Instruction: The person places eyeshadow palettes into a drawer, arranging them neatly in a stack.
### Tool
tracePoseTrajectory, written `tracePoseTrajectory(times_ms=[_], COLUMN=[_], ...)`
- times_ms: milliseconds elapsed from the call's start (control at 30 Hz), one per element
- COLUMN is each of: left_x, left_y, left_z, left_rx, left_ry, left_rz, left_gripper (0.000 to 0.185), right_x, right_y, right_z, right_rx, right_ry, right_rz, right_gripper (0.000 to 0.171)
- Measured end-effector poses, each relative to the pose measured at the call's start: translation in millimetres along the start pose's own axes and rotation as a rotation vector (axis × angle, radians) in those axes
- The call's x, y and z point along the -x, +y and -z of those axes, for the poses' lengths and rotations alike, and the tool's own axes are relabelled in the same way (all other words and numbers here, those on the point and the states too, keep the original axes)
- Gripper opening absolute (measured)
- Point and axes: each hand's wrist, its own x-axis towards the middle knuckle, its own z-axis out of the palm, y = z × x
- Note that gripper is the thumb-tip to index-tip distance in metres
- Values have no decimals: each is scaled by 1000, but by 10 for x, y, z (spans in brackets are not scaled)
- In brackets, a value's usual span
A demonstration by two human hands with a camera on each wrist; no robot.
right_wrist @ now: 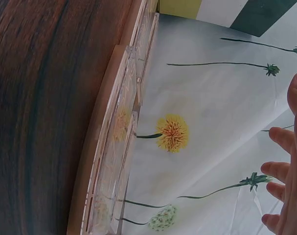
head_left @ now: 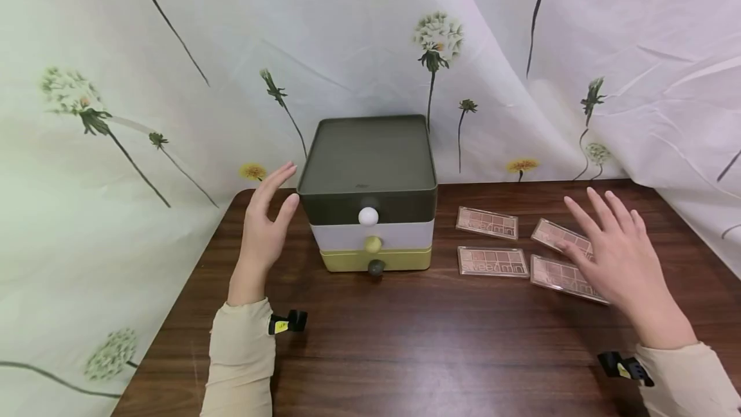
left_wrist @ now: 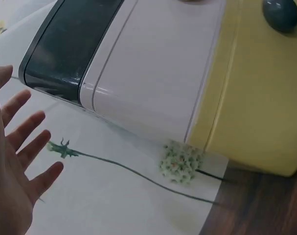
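A three-tier drawer box (head_left: 367, 156) stands at the back of the table, dark green on top, pale lilac in the middle, yellow-green below. Round knobs sit on its front: a white one (head_left: 368, 216), a yellow one (head_left: 373, 244) and a dark one (head_left: 376, 268). My left hand (head_left: 263, 230) hovers by the box's left side, fingers spread; the left wrist view shows a gap between it and the box. Above the eyeshadow palettes at the right, my right hand (head_left: 625, 262) is raised with fingers apart, holding nothing. It partly covers the nearest palette (head_left: 558, 273) and the one behind (head_left: 556, 234).
Two more clear-lidded palettes, one at the back (head_left: 487, 222) and one in front (head_left: 494, 262), lie right of the box. The brown wooden table (head_left: 440, 340) meets a white dandelion-print cloth (head_left: 359, 50) behind and at the left.
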Motion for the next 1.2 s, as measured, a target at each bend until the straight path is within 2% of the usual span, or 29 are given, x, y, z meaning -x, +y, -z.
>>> tracePoseTrajectory(times_ms=[133,233,500,700,833,1033,1100,1200], left_x=[-50,-70,-94,-88,-78,-78,-91,-109], left_y=[53,70,-22,-63,-70,-66,-71,-88], left_z=[37,79,58,0,-25,-80,-95,-111], left_rx=[91,120,167,187,229,258,262,268], left_ry=[-56,-87,-158,-149,-134,-121,-116,-105], left_rz=[56,82,119,130,131,126,109,77], left_gripper=[42,41,39,39,40,38,37,35], right_x=[1,-10,-29,-56,-68,-54,-61,-107], right_y=[-7,-20,-76,-156,-271,-464,-533,-666], right_z=[-29,-45,-43,-21,32,124,140,139], right_rx=[-8,-15,-50,-125,-227,-305,-346,-425], right_ry=[14,19,39,87,79,90,133,247], right_rz=[12,22,72,137,174,209,233,293], right_gripper=[66,66,72,77,78,84,76,70])
